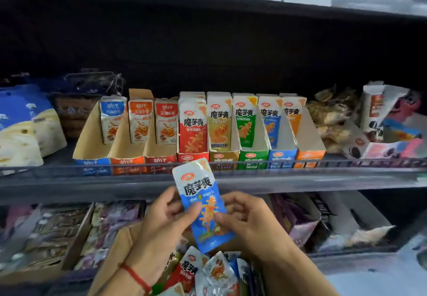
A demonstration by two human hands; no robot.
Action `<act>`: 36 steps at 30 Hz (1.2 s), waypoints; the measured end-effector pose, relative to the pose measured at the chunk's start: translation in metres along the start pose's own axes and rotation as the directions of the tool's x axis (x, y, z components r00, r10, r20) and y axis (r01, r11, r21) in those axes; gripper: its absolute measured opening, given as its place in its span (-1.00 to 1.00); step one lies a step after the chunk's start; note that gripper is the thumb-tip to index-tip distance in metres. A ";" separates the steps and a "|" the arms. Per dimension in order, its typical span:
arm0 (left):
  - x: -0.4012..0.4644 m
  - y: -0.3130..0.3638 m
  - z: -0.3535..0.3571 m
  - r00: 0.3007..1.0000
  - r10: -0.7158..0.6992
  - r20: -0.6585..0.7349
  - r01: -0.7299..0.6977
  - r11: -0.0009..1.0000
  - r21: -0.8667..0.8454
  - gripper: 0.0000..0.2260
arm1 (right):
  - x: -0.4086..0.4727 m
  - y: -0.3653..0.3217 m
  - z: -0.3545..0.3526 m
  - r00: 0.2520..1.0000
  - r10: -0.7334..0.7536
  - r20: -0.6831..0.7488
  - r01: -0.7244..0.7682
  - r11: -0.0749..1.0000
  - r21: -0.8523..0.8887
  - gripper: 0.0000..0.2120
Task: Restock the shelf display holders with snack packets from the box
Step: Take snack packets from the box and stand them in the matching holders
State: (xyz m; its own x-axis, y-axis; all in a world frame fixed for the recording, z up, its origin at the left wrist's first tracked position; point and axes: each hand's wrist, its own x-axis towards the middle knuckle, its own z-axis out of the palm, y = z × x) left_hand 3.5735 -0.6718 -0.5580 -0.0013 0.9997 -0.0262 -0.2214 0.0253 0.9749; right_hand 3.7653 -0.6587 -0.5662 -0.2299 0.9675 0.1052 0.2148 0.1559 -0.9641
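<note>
Nearest to us, at the bottom edge, sat the cardboard box [120,242] of loose snack packets [209,272]. Above it we held one blue packet [203,205] upright between both hands, in the air just below the shelf rail [277,164]. Our left hand [161,224], a red string at its wrist, pinched the packet's left edge, thumb on the front. Our right hand [248,219] pinched the right edge the same way. Both grips were closed on the packet, neither wide.

On the shelf stood a row of cardboard holders. The blue holder [283,153], second from the right, matched our packet and seemed to have only a few packets standing at its back. We judged that was where it belonged.

Several things could have gone wrong. The packet looked slick, so a two-sided pinch could have slipped once one hand let go. The rail ran across the holders' fronts, so a low approach could have caught the packet against it. The green holder [253,154] and orange holder [309,154] stood tight on either side, inviting a wrong slot. The red holder [193,155] looked full.

Around these lay blue-and-white bags [20,129] at the left and torn cartons [388,122] at the right.
</note>
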 end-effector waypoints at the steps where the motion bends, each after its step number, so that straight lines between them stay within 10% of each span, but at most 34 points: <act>1: 0.004 0.005 0.004 1.000 0.008 -0.006 -0.008 1.000 0.016 -0.63 | -0.002 0.002 -0.009 1.000 -0.015 -0.008 0.014 0.999 -0.049 -0.86; 6: 0.046 0.050 0.041 0.979 0.184 0.090 -0.205 0.898 0.389 -0.91 | -0.001 0.000 -0.057 0.972 -0.089 -0.218 0.053 0.985 -0.166 -0.92; 13: 0.133 0.123 0.147 0.909 0.352 0.223 -0.415 0.815 0.405 -0.92 | -0.003 0.000 -0.105 0.665 -0.080 -0.743 0.089 0.996 -0.027 -0.90; 17: 0.185 0.136 0.182 0.901 0.383 0.205 -0.427 0.694 0.579 -0.84 | -0.004 0.004 -0.119 0.670 0.008 -0.743 0.085 0.993 0.087 -0.85; 21: 0.216 0.143 0.204 0.867 0.397 0.300 -0.432 0.301 0.850 -0.96 | -0.004 0.001 -0.120 0.698 -0.011 -0.716 0.081 0.995 0.063 -0.85; 28: 0.235 0.130 0.233 0.859 0.297 0.417 -0.414 -0.076 0.907 -0.94 | -0.010 -0.007 -0.120 0.777 -0.041 -0.628 0.044 0.999 -0.011 -0.87; 36: 0.236 0.109 0.222 0.823 0.379 0.424 -0.369 -0.210 0.905 -0.88 | -0.014 -0.007 -0.119 0.795 -0.044 -0.605 0.001 0.997 -0.071 -0.88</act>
State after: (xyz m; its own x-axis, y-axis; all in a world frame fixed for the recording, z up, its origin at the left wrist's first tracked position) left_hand 3.7657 -0.4316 -0.4088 0.3281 0.8351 0.4415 0.9297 -0.3682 0.0054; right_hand 3.8803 -0.6499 -0.5319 0.3822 0.8826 0.2739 0.2816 0.1711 -0.9442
